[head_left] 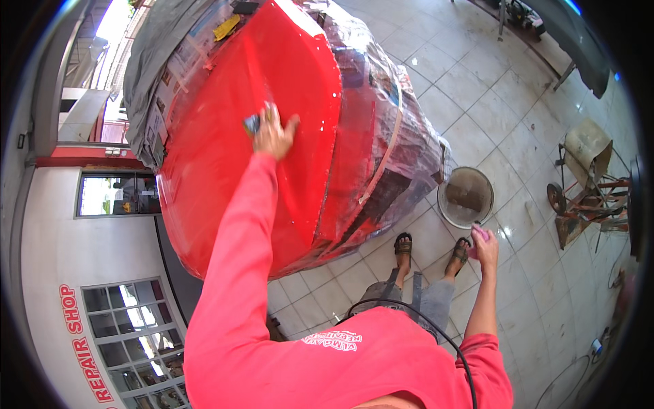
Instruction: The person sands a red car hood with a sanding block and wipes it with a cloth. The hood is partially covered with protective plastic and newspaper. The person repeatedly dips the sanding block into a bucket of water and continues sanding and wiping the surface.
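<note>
My left hand (274, 138) presses down on the glossy red car panel (218, 170), thumb spread to the right. From under its fingers sticks a small dark grey piece with a bit of yellow, which looks like folded sandpaper (251, 125). A raised crease runs along the panel near the hand. My right hand (488, 251) hangs off to the right, away from the car, closed around a soft pink thing that looks like a cloth (481, 232). Pink shows above and below the fist.
Newspaper and plastic sheeting (402, 129) mask the car's right side; a grey cover (146, 88) drapes its left. A round bucket (466, 198) of murky water stands on the tiled floor by my feet. Farther right is a rusty wheeled metal frame (593, 187). A yellow piece (226, 27) lies beyond the panel.
</note>
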